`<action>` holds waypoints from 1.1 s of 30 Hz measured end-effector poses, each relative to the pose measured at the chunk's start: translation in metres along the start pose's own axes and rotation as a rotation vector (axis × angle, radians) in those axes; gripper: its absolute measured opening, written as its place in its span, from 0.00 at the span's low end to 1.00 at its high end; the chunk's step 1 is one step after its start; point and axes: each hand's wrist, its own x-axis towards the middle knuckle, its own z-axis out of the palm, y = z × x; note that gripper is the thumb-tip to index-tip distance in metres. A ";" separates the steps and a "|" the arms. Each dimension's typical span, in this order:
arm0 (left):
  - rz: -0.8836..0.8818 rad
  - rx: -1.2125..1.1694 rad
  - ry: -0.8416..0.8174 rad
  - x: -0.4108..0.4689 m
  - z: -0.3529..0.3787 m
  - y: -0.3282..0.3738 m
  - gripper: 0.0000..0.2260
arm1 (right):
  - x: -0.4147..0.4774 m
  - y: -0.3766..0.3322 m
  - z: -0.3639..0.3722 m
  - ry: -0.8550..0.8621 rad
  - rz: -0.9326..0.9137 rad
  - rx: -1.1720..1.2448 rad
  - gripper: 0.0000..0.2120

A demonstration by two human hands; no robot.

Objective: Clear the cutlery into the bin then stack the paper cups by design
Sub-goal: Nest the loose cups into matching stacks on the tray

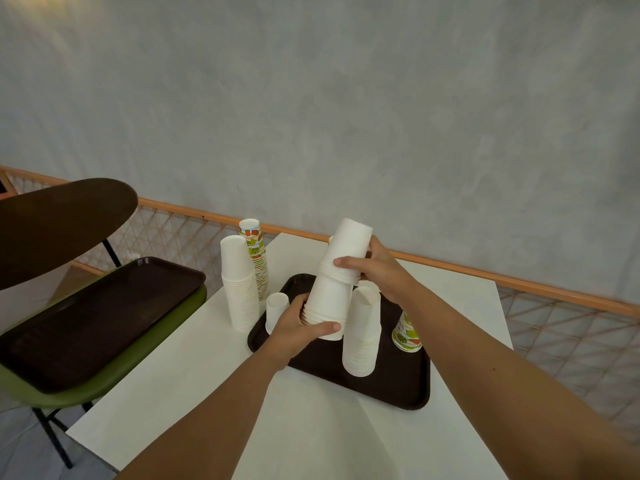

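Step (head view): cup sorting under way; no cutlery or bin in sight, so judged past the clearing part.
Held stack (329,299): plain white paper cups, mouths down, tilted, raised above the brown tray (398,382); upper batch sleeved over lower batch, with a band of rims at the join.
Left hand (298,327): wrapped round the stack's lower end, thumb across the front.
Right hand (377,271): wrapped round the upper batch near the join, index finger laid across the front.
Next move: probably pressing both batches together, then seating the lot on another white stack; calls for straightening first, against jamming or crumpling of thin nested paper.
Other white cups: shorter stack (362,334) on the tray; single inverted cup (277,311) at the tray's left edge; tall stack (239,282) on the white table (207,375).
Patterned cups: fruit-print stack (256,261) behind the tall white one; lone printed cup (407,332) at the tray's right edge.
Textures: matte paper, rolled rims, tapered cones; tray hard, dull, round-cornered.
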 end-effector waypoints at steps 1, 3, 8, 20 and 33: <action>-0.008 0.005 0.005 0.000 -0.001 -0.002 0.34 | 0.001 -0.001 -0.003 0.053 -0.019 0.036 0.34; -0.024 0.003 0.021 -0.001 -0.002 -0.006 0.33 | 0.002 -0.002 -0.010 0.148 -0.050 0.078 0.34; -0.062 -0.074 0.078 0.001 -0.005 -0.015 0.34 | -0.004 0.011 -0.022 0.200 -0.037 -0.085 0.37; -0.046 -0.056 0.106 0.004 0.003 0.001 0.33 | -0.014 0.051 -0.025 0.120 0.055 -0.386 0.39; -0.007 -0.128 0.098 0.008 0.008 0.014 0.32 | -0.012 0.022 -0.015 0.139 -0.084 -0.307 0.30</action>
